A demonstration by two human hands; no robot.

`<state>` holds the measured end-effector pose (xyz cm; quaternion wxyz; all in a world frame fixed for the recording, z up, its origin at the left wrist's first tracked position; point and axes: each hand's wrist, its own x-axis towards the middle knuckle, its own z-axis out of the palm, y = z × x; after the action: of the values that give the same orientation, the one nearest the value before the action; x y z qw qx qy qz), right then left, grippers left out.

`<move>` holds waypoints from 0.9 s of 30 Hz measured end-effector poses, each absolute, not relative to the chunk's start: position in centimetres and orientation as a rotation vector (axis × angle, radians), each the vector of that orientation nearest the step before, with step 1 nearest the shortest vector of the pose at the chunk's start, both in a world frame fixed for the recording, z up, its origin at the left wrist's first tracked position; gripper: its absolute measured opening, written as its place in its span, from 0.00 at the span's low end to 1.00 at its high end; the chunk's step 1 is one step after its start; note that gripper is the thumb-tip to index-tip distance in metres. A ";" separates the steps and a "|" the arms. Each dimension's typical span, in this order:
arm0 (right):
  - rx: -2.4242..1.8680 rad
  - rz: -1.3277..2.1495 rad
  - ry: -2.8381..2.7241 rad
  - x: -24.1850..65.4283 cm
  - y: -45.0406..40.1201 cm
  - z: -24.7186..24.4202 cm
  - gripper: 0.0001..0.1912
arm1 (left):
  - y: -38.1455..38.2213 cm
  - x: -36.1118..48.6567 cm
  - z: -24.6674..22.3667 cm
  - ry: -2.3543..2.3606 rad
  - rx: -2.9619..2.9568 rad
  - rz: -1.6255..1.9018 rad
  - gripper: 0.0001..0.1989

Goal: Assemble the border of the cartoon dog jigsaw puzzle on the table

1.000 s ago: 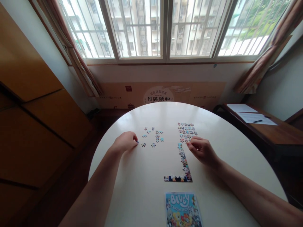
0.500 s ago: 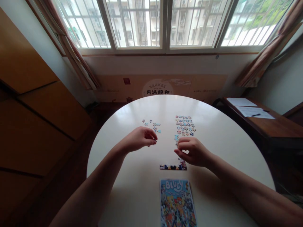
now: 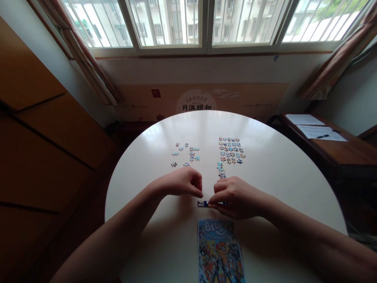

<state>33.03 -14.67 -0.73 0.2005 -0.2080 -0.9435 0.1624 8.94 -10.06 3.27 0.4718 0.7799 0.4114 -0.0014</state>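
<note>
My left hand (image 3: 187, 182) hovers just beyond the left end of a joined strip of jigsaw puzzle (image 3: 202, 203). Its thumb and fingers are curled together, and whatever they hold is hidden. My right hand (image 3: 235, 197) lies over the strip, with thumb and fingertips closed on it and covering its middle and right part. Past the right knuckles, a short joined column of puzzle pieces (image 3: 221, 170) shows. Loose puzzle pieces (image 3: 192, 154) lie scattered beyond my left hand. Rows of puzzle pieces (image 3: 230, 149) are laid out farther off, to the right.
A colourful BLUEY picture sheet (image 3: 220, 251) lies on the round white table (image 3: 141, 165), nearest to me. Papers (image 3: 321, 133) and a pen rest on a brown side table (image 3: 332, 153) at the right. Wooden cabinets (image 3: 35, 153) stand at the left; a window is ahead.
My right hand has moved nearer to me, from the side column onto the strip. My left hand has come nearer and rightward; the small dark piece at its fingertips no longer shows. The view has tilted down.
</note>
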 end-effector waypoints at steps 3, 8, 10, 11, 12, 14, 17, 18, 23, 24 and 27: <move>-0.598 0.444 -2.655 33.1 -14.6 -0.8 0.11 | -10.1 9.1 2.9 0.991 1.870 -0.018 0.08; -0.595 0.452 -2.696 33.0 -14.7 -0.6 0.11 | -10.1 9.1 2.7 0.953 1.861 -0.026 0.07; -0.599 0.444 -2.710 33.0 -14.7 -0.7 0.11 | -10.1 9.0 2.7 0.973 1.890 -0.042 0.07; -0.605 0.437 -2.716 33.0 -14.7 -0.7 0.11 | -10.1 9.1 2.7 0.987 1.907 -0.049 0.07; -0.609 0.431 -2.721 33.0 -14.7 -0.7 0.11 | -10.1 9.1 2.7 1.001 1.923 -0.055 0.07; -0.613 0.424 -2.732 33.1 -14.7 -0.8 0.11 | -10.1 9.2 2.8 1.017 1.952 -0.063 0.08; -0.620 0.418 -2.741 33.1 -14.6 -0.8 0.12 | -10.3 9.3 2.8 1.021 1.982 -0.061 0.07; -0.621 0.418 -2.743 33.1 -14.6 -0.8 0.12 | -10.4 9.4 2.9 1.024 1.990 -0.059 0.07; -0.614 0.409 -2.751 33.2 -14.6 -0.8 0.12 | -10.7 9.5 2.9 1.008 2.033 -0.053 0.07; -0.616 0.402 -2.754 33.2 -14.6 -0.8 0.12 | -10.7 9.5 2.9 0.992 2.045 -0.051 0.07; -0.623 0.389 -2.763 33.2 -14.6 -0.9 0.12 | -10.7 9.6 2.9 0.980 2.078 -0.047 0.06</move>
<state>33.17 -14.59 -0.87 0.1407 -0.2157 -0.9568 0.1347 9.56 -10.73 2.86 0.4094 0.8251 0.3890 -0.0188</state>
